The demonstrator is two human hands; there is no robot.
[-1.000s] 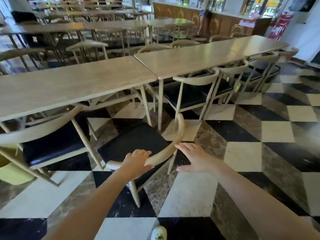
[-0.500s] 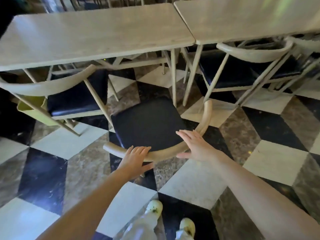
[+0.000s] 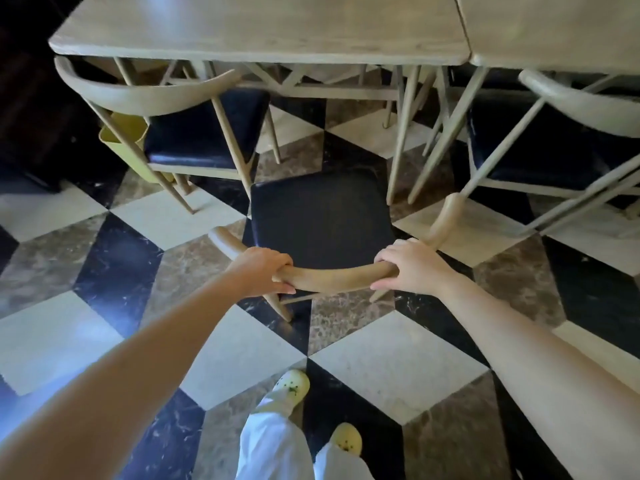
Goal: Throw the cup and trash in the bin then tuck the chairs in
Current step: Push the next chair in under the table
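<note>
A wooden chair with a black seat stands on the checkered floor, pulled out from the light wooden table. Its curved backrest faces me. My left hand is closed around the left part of the backrest. My right hand is closed around the right part of the same rail. The seat's front edge sits just short of the table's legs. No cup or trash is in view.
A second chair sits tucked at the left, with a yellow bin behind it. A third chair stands under the neighbouring table at the right. My feet stand on the tiles below.
Both hands went from resting on the backrest to gripping it. The chair has turned square to the table, and my view has tipped downward and moved closer.
</note>
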